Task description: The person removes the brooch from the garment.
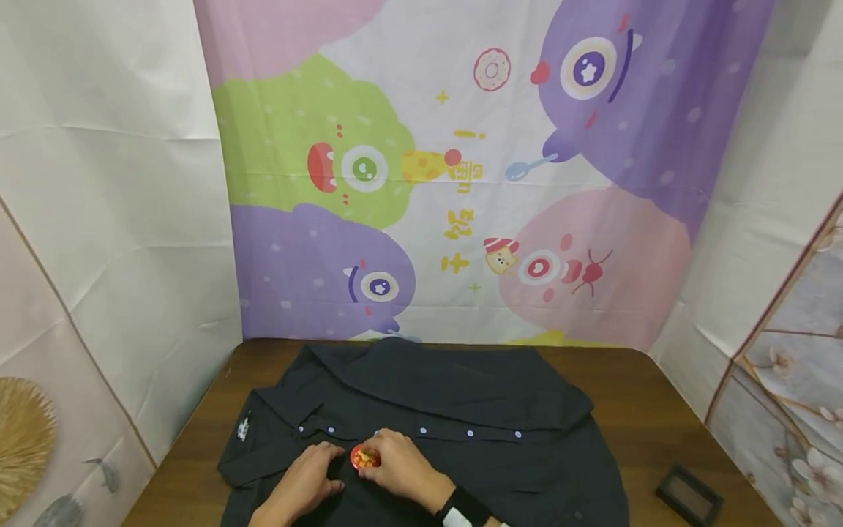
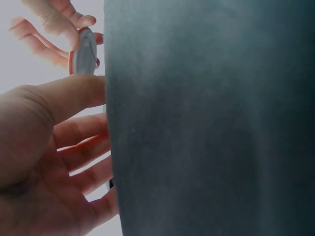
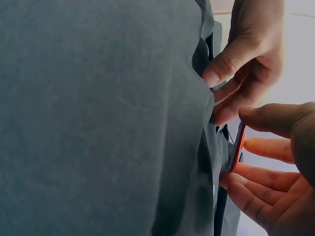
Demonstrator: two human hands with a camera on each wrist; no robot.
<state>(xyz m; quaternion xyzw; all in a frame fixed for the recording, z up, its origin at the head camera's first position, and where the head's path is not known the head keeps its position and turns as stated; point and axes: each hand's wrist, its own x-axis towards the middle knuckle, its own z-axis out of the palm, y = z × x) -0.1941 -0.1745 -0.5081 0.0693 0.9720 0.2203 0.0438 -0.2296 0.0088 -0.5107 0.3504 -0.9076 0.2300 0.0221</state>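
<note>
A dark shirt (image 1: 527, 468) with a row of pale buttons lies spread on the table. Between thumb and fingers, my right hand (image 1: 402, 462) pinches a round pin badge (image 1: 364, 457) with a red rim and a yellow-orange picture, just over the cloth below the button row. The badge's silvery back (image 2: 86, 53) shows in the left wrist view, tilted on edge. To its left, my left hand (image 1: 304, 479) rests on the shirt, thumb and fingers spread apart and touching the fabric. Whether it takes up any cloth is hard to see.
A small black rectangular frame (image 1: 689, 495) lies on the brown table (image 1: 648, 410) right of the shirt. A folded sleeve (image 1: 263, 443) with a whitish mark lies at the left. Behind the table hangs a cartoon-printed cloth (image 1: 461, 307).
</note>
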